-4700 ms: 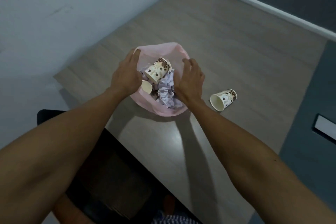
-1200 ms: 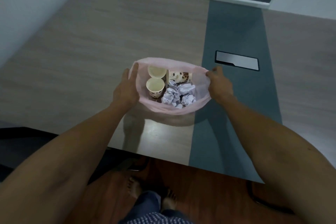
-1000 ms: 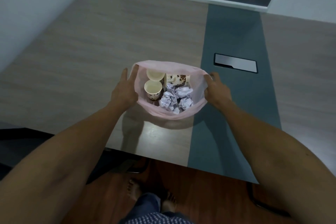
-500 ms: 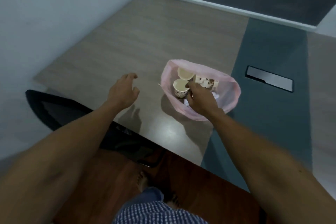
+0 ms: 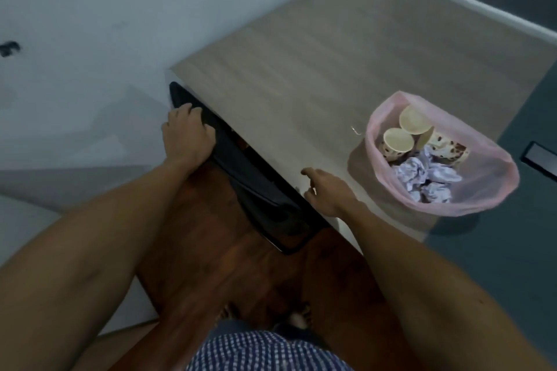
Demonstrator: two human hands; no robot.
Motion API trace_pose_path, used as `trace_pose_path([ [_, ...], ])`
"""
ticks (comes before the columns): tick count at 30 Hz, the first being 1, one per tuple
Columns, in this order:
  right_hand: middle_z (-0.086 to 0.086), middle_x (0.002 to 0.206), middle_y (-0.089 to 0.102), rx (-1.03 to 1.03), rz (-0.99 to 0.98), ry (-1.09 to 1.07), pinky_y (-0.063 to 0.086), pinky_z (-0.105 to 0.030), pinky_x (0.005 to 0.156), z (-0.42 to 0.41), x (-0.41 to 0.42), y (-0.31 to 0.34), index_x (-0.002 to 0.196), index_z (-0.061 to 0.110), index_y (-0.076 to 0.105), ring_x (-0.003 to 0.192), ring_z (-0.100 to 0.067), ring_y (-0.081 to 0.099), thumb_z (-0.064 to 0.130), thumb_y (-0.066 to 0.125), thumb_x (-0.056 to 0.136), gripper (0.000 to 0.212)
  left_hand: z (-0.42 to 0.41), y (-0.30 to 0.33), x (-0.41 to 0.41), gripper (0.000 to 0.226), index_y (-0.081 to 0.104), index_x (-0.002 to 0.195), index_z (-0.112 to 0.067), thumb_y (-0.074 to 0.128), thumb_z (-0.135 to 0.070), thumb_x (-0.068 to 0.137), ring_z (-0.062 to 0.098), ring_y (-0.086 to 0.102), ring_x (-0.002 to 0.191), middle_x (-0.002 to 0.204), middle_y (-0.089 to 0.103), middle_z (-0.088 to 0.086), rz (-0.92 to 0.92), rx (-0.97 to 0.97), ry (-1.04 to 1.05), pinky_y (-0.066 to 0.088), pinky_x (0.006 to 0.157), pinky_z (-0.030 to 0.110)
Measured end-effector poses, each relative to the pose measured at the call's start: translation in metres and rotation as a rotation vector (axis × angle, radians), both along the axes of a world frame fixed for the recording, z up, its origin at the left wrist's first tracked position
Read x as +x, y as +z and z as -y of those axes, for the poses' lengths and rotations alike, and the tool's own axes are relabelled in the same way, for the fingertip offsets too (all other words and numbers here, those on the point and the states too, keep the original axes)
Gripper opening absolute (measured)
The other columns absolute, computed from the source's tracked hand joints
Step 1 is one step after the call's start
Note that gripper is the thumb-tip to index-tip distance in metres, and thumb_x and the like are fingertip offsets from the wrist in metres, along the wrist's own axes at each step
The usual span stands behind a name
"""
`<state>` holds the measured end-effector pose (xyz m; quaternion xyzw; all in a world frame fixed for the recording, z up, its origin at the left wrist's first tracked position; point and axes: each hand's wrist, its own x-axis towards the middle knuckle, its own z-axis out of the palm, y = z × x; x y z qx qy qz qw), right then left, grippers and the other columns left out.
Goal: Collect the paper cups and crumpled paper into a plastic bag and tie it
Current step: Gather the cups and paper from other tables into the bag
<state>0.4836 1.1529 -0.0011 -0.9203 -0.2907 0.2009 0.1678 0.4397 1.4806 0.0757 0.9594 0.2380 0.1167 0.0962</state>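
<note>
While the left hand (image 5: 187, 137) grips a black chair back (image 5: 241, 166), the right hand (image 5: 327, 190) hovers with fingers (image 5: 307, 172) loosely spread, holding nothing; to its right the open plastic bag (image 5: 482, 187) holds paper cups (image 5: 398, 141) and crumpled paper (image 5: 422, 178) on the tabletop (image 5: 301, 75).

Open surface (image 5: 301, 69) lies between the wall-side edge and the plastic bag (image 5: 482, 190), which stands untied near the front edge. A black chair (image 5: 256, 187) is tucked under the front edge, blocking passage beneath; the left hand (image 5: 187, 135) grips its back.
</note>
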Motion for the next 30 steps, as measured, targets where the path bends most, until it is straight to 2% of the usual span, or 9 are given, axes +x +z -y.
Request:
trace_pose_path([
  [4, -0.012, 0.134, 0.056, -0.101, -0.157, 0.026, 0.050, -0.044, 0.091, -0.023, -0.021, -0.008, 0.146, 0.020, 0.043, 0.116, -0.035, 0.057, 0.026, 0.054, 0.088, 0.059, -0.017, -0.010, -0.019, 0.061, 0.040, 0.150, -0.011, 0.047, -0.038, 0.096, 0.036, 0.034, 0.140, 0.158, 0.034, 0.014, -0.025, -0.217, 0.130, 0.040, 0.108, 0.055],
  [6, -0.012, 0.130, 0.057, -0.141, -0.199, 0.024, 0.049, -0.040, 0.086, -0.025, -0.021, -0.014, 0.143, 0.019, 0.047, 0.112, -0.033, 0.058, 0.022, 0.056, 0.086, 0.058, -0.014, -0.015, -0.020, 0.068, 0.024, 0.159, -0.017, 0.043, -0.043, 0.100, 0.035, 0.045, 0.133, 0.153, 0.041, 0.014, -0.005, -0.388, 0.143, 0.044, 0.105, 0.050],
  [9, -0.008, 0.116, 0.052, -0.217, -0.238, 0.047, 0.043, -0.035, 0.076, -0.036, -0.029, -0.023, 0.143, 0.022, 0.049, 0.093, -0.024, 0.053, 0.019, 0.060, 0.088, 0.056, -0.016, -0.023, -0.016, 0.069, 0.010, 0.163, -0.019, 0.039, -0.039, 0.103, 0.033, 0.061, 0.101, 0.128, 0.062, 0.016, 0.068, -0.571, 0.140, 0.054, 0.090, 0.043],
  [13, -0.003, 0.103, 0.045, -0.180, -0.239, -0.093, 0.043, -0.035, 0.073, -0.053, -0.043, -0.024, 0.125, 0.018, 0.058, 0.088, -0.024, 0.053, 0.006, 0.054, 0.095, 0.032, -0.027, -0.032, -0.010, 0.067, 0.002, 0.163, -0.019, 0.035, -0.034, 0.106, 0.034, 0.058, 0.111, 0.141, 0.051, 0.022, 0.090, -0.697, 0.140, 0.045, 0.093, 0.032],
  [16, -0.001, 0.092, 0.057, -0.181, -0.260, -0.143, 0.048, -0.032, 0.062, -0.067, -0.049, -0.026, 0.109, 0.020, 0.062, 0.076, -0.019, 0.058, -0.002, 0.052, 0.093, 0.029, -0.037, -0.029, -0.010, 0.065, 0.004, 0.163, -0.018, 0.036, -0.029, 0.108, 0.027, 0.048, 0.128, 0.158, 0.034, 0.015, 0.118, -0.763, 0.136, 0.029, 0.094, 0.022],
  [19, 0.002, 0.087, 0.058, -0.208, -0.270, -0.115, 0.048, -0.033, 0.060, -0.089, -0.056, -0.034, 0.115, 0.016, 0.066, 0.075, -0.018, 0.059, -0.004, 0.054, 0.092, 0.033, -0.059, -0.029, -0.008, 0.062, 0.010, 0.162, -0.016, 0.039, -0.025, 0.107, 0.018, 0.051, 0.104, 0.141, 0.048, 0.011, 0.178, -0.791, 0.139, 0.039, 0.085, 0.026],
  [22, -0.005, 0.109, 0.058, -0.216, -0.259, -0.031, 0.055, -0.042, 0.072, -0.121, -0.068, -0.038, 0.119, 0.017, 0.063, 0.086, -0.024, 0.060, 0.009, 0.059, 0.094, 0.026, -0.090, -0.026, -0.009, 0.052, 0.026, 0.155, -0.013, 0.042, -0.022, 0.106, 0.019, 0.053, 0.103, 0.130, 0.055, 0.008, 0.216, -0.787, 0.155, 0.040, 0.082, 0.024],
  [25, -0.009, 0.120, 0.052, -0.233, -0.240, 0.052, 0.050, -0.039, 0.077, -0.160, -0.080, -0.041, 0.123, 0.013, 0.060, 0.098, -0.030, 0.058, 0.016, 0.059, 0.097, 0.026, -0.120, -0.023, -0.016, 0.044, 0.038, 0.147, -0.012, 0.045, -0.029, 0.107, 0.015, 0.052, 0.103, 0.125, 0.055, 0.002, 0.218, -0.756, 0.159, 0.039, 0.081, 0.018],
  [30, -0.012, 0.119, 0.054, -0.222, -0.243, 0.148, 0.055, -0.045, 0.083, -0.233, -0.095, -0.046, 0.119, 0.010, 0.060, 0.094, -0.029, 0.059, 0.024, 0.058, 0.100, 0.024, -0.169, -0.033, -0.038, 0.052, 0.057, 0.133, -0.009, 0.049, -0.049, 0.101, 0.026, 0.063, 0.111, 0.125, 0.066, 0.010, 0.193, -0.743, 0.179, 0.051, 0.098, 0.036],
])
